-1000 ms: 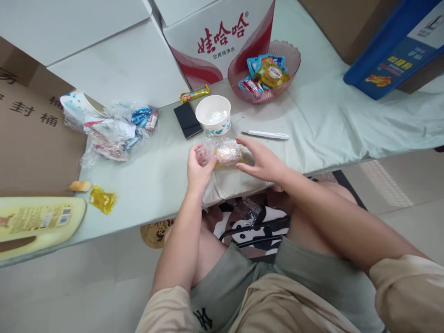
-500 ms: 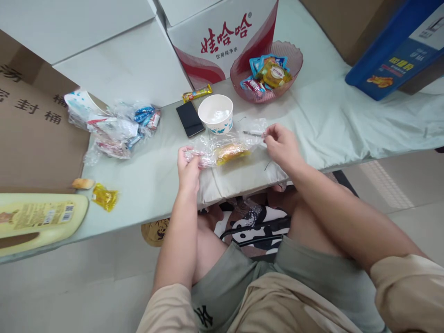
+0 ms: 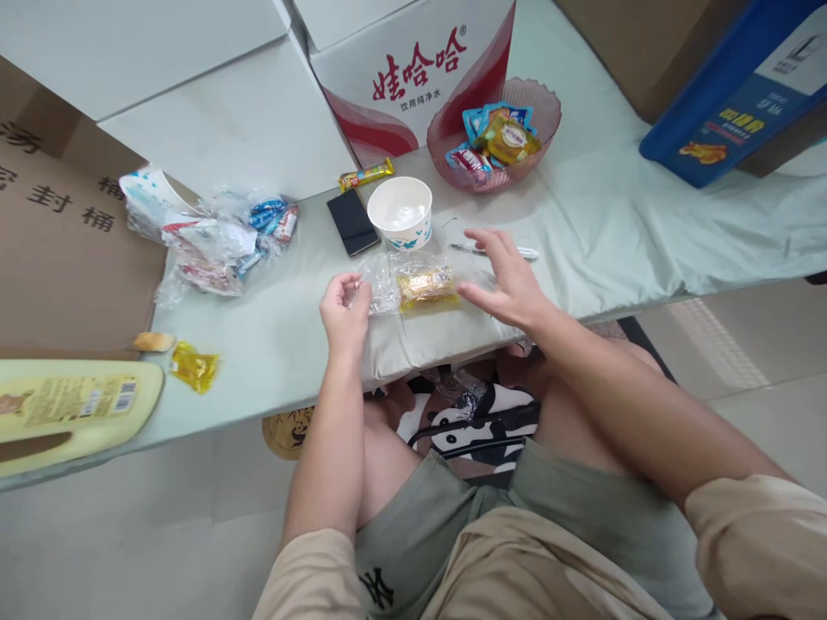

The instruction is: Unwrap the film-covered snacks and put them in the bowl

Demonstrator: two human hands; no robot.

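A yellow-wrapped snack (image 3: 426, 287) lies inside a clear plastic bag (image 3: 381, 287) near the table's front edge. My left hand (image 3: 346, 314) is closed at the bag's left end, with its fingers curled on the film. To the right of the snack, my right hand (image 3: 507, 280) is open, thumb and fingers apart and nothing between them. Just behind it a slim silver craft knife (image 3: 528, 253) rests on the cloth, partly hidden by the fingers. A white paper bowl (image 3: 401, 215) stands behind the bag.
A phone (image 3: 352, 221) and a yellow snack stick (image 3: 366, 175) lie beside the bowl. At the back, a pink glass bowl (image 3: 546, 138) holds packaged snacks. Crumpled wrappers (image 3: 213, 241), a yellow wrapper (image 3: 195, 368) and a yellow jug (image 3: 83, 405) are leftward; a blue container (image 3: 704, 120) stands right.
My right hand has let go of the craft knife and the bag's right end, and its fingers have spread. The knife now lies on the table. My left hand has shifted slightly left.
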